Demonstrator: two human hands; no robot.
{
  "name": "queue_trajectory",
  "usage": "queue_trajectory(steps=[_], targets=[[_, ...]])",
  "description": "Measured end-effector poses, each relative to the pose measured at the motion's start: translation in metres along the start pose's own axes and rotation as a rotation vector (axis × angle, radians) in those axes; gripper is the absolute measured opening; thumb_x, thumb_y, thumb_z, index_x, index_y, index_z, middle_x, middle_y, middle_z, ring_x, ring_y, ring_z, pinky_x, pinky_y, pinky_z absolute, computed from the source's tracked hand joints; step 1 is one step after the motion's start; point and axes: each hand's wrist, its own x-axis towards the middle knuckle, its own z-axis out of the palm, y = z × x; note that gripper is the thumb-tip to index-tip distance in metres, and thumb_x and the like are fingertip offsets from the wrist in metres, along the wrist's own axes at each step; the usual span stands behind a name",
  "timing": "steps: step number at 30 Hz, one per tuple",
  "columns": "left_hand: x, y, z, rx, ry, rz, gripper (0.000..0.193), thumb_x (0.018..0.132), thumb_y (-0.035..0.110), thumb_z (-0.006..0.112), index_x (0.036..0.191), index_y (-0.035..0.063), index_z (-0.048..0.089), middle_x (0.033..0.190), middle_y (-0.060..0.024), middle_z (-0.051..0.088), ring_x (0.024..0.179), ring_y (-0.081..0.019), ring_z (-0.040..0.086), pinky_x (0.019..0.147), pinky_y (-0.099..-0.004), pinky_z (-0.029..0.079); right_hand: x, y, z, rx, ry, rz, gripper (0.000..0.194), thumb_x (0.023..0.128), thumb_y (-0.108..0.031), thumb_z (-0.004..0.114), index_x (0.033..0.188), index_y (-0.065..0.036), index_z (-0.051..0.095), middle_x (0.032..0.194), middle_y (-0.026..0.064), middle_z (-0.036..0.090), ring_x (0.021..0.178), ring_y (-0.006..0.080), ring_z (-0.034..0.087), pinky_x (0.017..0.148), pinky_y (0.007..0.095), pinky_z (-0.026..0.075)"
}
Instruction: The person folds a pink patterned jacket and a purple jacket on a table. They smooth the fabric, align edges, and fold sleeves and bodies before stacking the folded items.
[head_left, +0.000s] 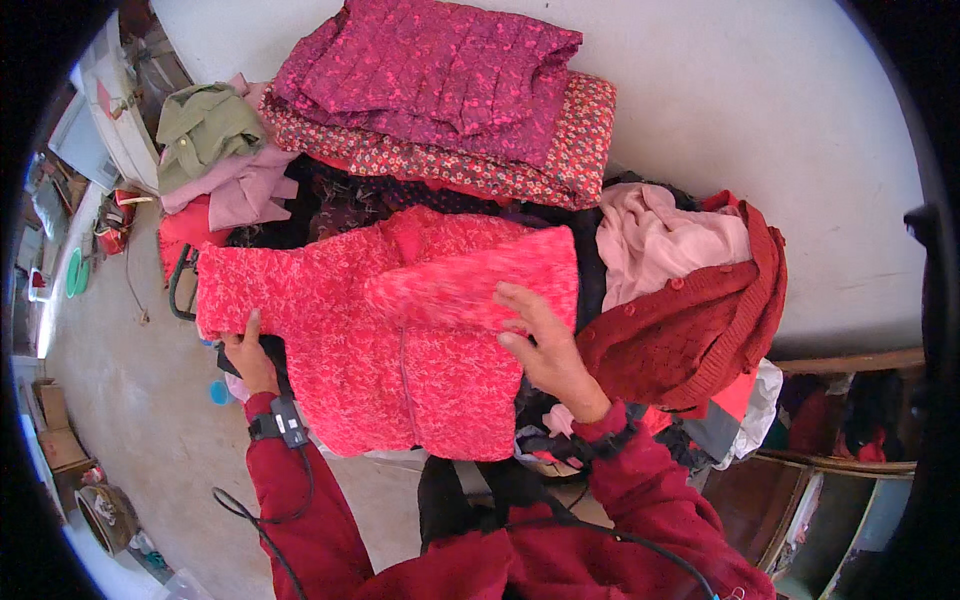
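A bright pink-red patterned jacket (352, 375) with a front zip lies spread over a heap of clothes before me. At the end of its left-hand sleeve (247, 289), my left hand (251, 360) grips the edge, thumb on top and fingers underneath. The other sleeve (465, 281) is folded across the chest and looks motion-blurred. Over that folded sleeve is my right hand (547, 352), fingers apart and nothing gripped; whether the fingertips touch the cloth, I cannot tell.
Behind the jacket are a folded purple quilted garment (442, 67) and floral cloth (577, 135). A dark red cardigan (675, 337) and pale pink cloth (667, 232) lie right. Green clothing (206, 124) sits far left. Wooden shelving (840, 465) stands right; a cable (255, 517) trails from my left wrist.
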Motion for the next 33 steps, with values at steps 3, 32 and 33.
queue_trajectory(steps=[3, 32, 33], targets=[[-0.011, 0.003, 0.006, -0.151, 0.024, -0.086, 0.044, 0.086, 0.009, 0.069, 0.126, 0.002, 0.052, 0.118, -0.0085, 0.061, 0.108, -0.021, 0.058, 0.094, -0.0348, 0.046, 0.027, 0.033, 0.0, -0.533, 0.007, -0.347, 0.046, 0.085, 0.0, 0.062, 0.129, 0.0, 0.051, 0.132, 0.0175, 0.054, 0.124, 0.032, 0.052, 0.099, 0.0395, 0.046], [-0.027, 0.014, -0.006, 0.059, 0.264, -0.22, 0.051, 0.087, 0.029, 0.072, 0.124, -0.0016, 0.054, 0.12, -0.012, 0.062, 0.103, -0.0233, 0.061, 0.089, -0.0362, 0.049, 0.069, 0.101, 0.063, -0.961, -0.359, -0.358, 0.09, 0.076, -0.042, 0.072, 0.149, -0.011, 0.029, 0.153, 0.0179, 0.028, 0.143, 0.0394, 0.02, 0.112, 0.0644, 0.014], [-0.026, 0.011, -0.007, 0.115, 0.257, -0.226, 0.049, 0.087, 0.027, 0.072, 0.123, -0.0018, 0.056, 0.119, -0.0116, 0.063, 0.103, -0.0229, 0.061, 0.088, -0.0358, 0.049, 0.067, 0.113, 0.067, -0.979, -0.367, -0.388, 0.09, 0.077, -0.043, 0.072, 0.149, -0.012, 0.029, 0.153, 0.0164, 0.028, 0.142, 0.0385, 0.022, 0.112, 0.0633, 0.016]])
